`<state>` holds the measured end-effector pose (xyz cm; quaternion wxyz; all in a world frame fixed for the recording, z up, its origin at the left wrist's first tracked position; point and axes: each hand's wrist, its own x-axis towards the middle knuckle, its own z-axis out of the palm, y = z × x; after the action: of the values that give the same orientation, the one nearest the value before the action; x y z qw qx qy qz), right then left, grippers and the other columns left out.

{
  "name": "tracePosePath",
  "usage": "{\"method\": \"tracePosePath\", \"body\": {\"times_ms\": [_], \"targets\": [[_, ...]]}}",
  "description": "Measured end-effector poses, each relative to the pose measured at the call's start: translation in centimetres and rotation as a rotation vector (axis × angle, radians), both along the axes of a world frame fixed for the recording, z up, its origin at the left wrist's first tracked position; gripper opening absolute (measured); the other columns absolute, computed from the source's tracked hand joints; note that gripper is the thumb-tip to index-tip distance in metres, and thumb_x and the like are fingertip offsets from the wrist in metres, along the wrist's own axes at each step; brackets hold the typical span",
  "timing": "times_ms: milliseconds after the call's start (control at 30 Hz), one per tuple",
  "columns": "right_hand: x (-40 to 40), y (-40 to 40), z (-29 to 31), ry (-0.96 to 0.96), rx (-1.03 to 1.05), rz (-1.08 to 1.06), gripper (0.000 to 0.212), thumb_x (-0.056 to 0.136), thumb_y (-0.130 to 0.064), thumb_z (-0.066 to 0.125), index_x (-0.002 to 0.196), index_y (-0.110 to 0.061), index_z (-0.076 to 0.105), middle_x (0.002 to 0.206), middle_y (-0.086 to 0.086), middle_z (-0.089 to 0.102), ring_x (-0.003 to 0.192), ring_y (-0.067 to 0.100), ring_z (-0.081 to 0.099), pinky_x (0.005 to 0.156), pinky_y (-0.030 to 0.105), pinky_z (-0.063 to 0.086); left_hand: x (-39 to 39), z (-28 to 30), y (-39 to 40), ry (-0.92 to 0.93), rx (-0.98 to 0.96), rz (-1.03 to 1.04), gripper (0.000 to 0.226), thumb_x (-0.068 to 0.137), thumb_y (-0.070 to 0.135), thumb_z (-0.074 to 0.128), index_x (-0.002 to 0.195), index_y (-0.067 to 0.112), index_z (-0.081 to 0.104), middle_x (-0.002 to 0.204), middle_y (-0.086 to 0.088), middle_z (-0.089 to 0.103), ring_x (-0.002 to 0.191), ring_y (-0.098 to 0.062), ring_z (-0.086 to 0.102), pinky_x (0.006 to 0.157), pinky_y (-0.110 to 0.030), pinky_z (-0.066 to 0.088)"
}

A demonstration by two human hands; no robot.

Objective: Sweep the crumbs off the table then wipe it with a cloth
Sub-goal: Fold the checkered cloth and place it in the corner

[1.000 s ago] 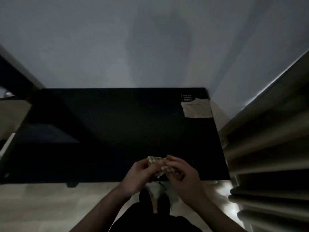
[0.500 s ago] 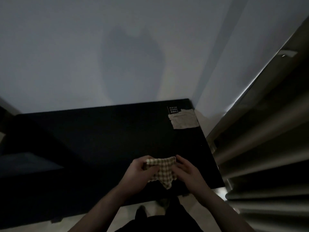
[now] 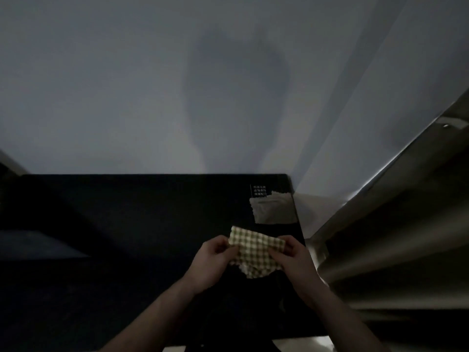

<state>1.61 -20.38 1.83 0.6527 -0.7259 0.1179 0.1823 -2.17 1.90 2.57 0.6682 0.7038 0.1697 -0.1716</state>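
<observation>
I have the checked cloth (image 3: 255,251) held up between both hands, just above the near right part of the black table (image 3: 127,224). My left hand (image 3: 212,264) pinches the cloth's left edge, fingers closed on it, and my right hand (image 3: 294,260) pinches its right edge the same way, so it hangs spread between them with its lower part drooping.

It looks thin, light and limp, so I judge it will not hold a shape; for wiping I would bunch or fold it into a pad under one flat palm instead of holding it by the edges.

Beyond the cloth, toward the table's far right corner, lies a pale paper scrap (image 3: 272,209) beside a small printed label (image 3: 258,190). The table's right edge is near my right hand, with pale curtain folds (image 3: 393,250) just past it. To the left of the cloth the tabletop is wide and dark, giving long room for strokes. I cannot make out any crumbs in this dim light.
</observation>
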Motion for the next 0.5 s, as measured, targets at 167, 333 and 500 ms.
{"method": "tracePosePath", "body": {"times_ms": [167, 333, 500], "targets": [[4.2, -1.8, -1.2, -0.021, -0.039, 0.009, 0.021, 0.090, 0.007, 0.072, 0.099, -0.011, 0.066, 0.094, 0.006, 0.076, 0.083, 0.013, 0.073, 0.069, 0.024, 0.058, 4.0, -2.0, -3.1, 0.057, -0.127, 0.103, 0.036, 0.082, 0.035, 0.076, 0.106, 0.009, 0.069, 0.096, -0.005, 0.076, 0.088, -0.016, 0.071, 0.082, -0.035, 0.056], [9.0, -4.1, -2.9, -0.005, -0.022, -0.006, 0.016, 0.090, 0.003, 0.074, 0.102, -0.008, 0.071, 0.097, 0.005, 0.080, 0.090, 0.015, 0.076, 0.076, 0.027, 0.062, 9.1, -2.9, -5.7, -0.034, -0.025, 0.065, 0.022, 0.090, 0.015, 0.074, 0.111, 0.011, 0.067, 0.103, -0.014, 0.076, 0.088, -0.021, 0.075, 0.079, -0.034, 0.061], [14.5, -6.2, -5.3, -0.025, -0.171, 0.056, 0.024, 0.092, -0.004, 0.074, 0.095, -0.027, 0.066, 0.094, -0.012, 0.071, 0.088, 0.001, 0.068, 0.077, 0.021, 0.059, 14.6, -5.8, -7.5, 0.109, 0.194, 0.025, 0.014, 0.088, 0.028, 0.072, 0.102, 0.028, 0.069, 0.099, 0.004, 0.076, 0.091, -0.012, 0.075, 0.077, -0.026, 0.062]]}}
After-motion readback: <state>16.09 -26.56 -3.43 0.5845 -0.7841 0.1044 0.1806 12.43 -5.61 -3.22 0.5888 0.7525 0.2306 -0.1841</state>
